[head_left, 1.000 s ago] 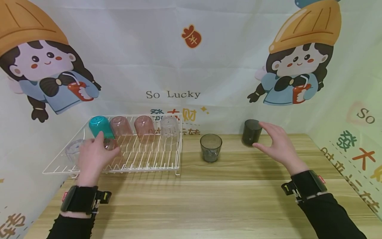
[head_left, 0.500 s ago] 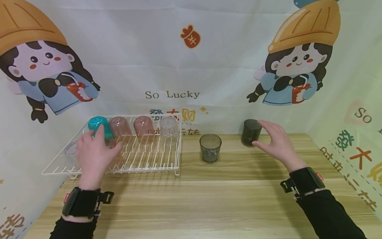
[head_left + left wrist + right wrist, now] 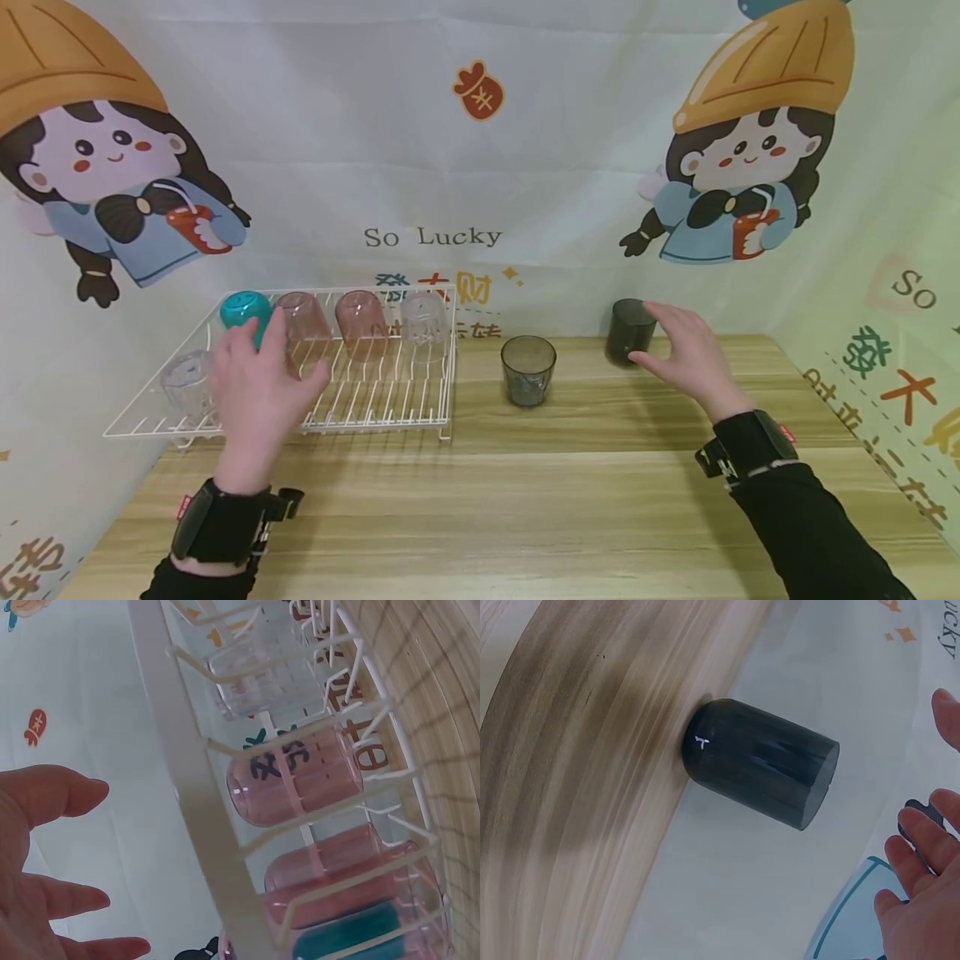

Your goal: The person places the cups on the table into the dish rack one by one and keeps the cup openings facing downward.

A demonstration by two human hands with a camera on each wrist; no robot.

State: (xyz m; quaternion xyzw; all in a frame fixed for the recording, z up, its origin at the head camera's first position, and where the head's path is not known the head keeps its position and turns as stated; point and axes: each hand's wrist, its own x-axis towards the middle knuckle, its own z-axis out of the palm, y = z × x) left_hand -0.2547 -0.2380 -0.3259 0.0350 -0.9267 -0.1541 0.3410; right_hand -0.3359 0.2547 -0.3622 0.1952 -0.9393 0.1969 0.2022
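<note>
My left hand [image 3: 258, 387] hovers over the left part of a white wire rack [image 3: 375, 427], thumb and fingers spread, holding nothing. In the left wrist view its fingers stand apart from the rack's bar. Upside down along the rack's back row are a teal glass [image 3: 243, 308], two pink glasses [image 3: 363, 321] and a clear glass [image 3: 423, 318]. A front glass is mostly hidden behind the hand. My right hand [image 3: 690, 358] is beside a dark, straight-sided glass [image 3: 630, 333], fingers spread and empty. In the right wrist view this dark glass [image 3: 757, 761] stands mouth up, apart from the fingers.
Another clear glass [image 3: 186, 382] sits at the rack's front left corner. Between rack and right hand, a smoky grey tumbler [image 3: 528, 372] stands mouth up on the wooden table [image 3: 487, 517]. A printed cloth [image 3: 570, 167] hangs right behind.
My left hand has moved right and slightly back toward me over the rack, uncovering more of the clear glass at left. My right hand has shifted slightly left. The glasses stay in place.
</note>
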